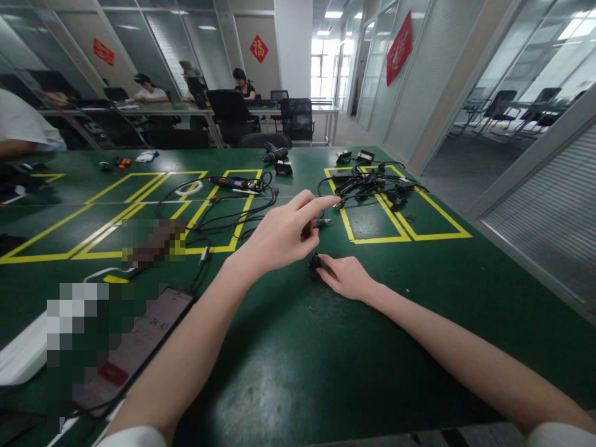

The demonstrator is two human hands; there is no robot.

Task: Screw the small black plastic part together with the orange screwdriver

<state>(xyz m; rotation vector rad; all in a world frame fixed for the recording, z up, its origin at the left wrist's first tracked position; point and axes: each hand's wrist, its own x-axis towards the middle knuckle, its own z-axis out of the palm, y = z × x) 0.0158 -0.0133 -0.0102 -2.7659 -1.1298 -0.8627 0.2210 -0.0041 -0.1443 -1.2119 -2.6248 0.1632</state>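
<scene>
Through the head camera I am watching my right hand (347, 276) pinching a small black part (315, 268) between thumb and fingers, low over the green counter (302, 366); I am unable to tell whether the part is touching the surface. My left hand (288, 230) is hovering just beyond and to the left of it, its index finger stretching forward and its thumb standing apart. An orange-and-black tool (322, 223) with a pointed metal end is showing behind that gap, and I cannot tell whether the left hand is grasping it or it is lying just past the fingers. Beyond the right hand, a tangle of black cables and parts (365, 183) is lying across yellow tape outlines (442, 236). Farther off past the left hand, a drill-like tool (274, 154) is resting near the far edge, while beside the left forearm a phone (153, 329) is lying face up
</scene>
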